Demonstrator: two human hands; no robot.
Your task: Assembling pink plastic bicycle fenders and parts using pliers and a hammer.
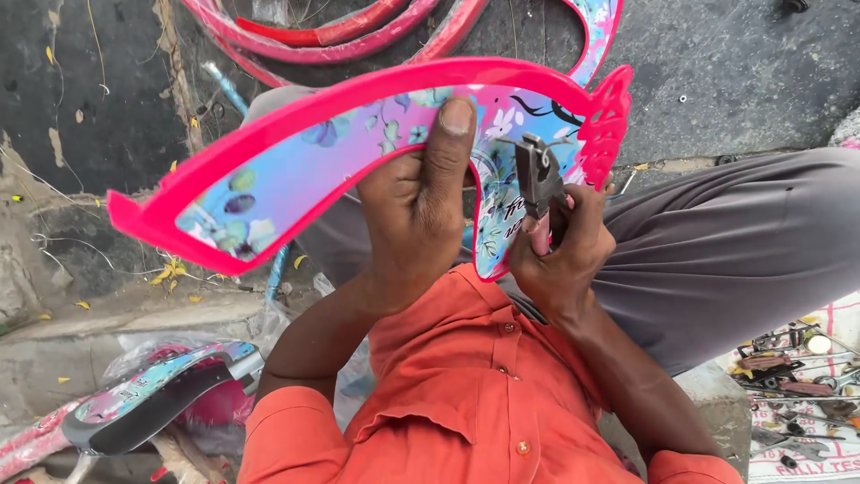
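So the pink chain guard (358, 134) w/ the blue floral print is up in front of the person's chest, long axis running roughly left-right across the view, tail end dipping down toward the left, the wider end w/ the cut-out lattice over on the right. Left hand (417, 215) is clenched around its lower edge about mid-length, thumb pressed flat up on the printed face. Right hand (564, 246) sits just beside it, closer to the lattice end, fingers wrapped round a small grey metal clamp bracket (537, 175) that's touching the guard's face. So the bracket end is the right hand's side, left is basically just the holder. Can't tell if the bracket is actually gripping the panel or just resting on it. Tools on a cloth (797, 376) are well off to the right, another guard (152, 399) lower left on the ground.
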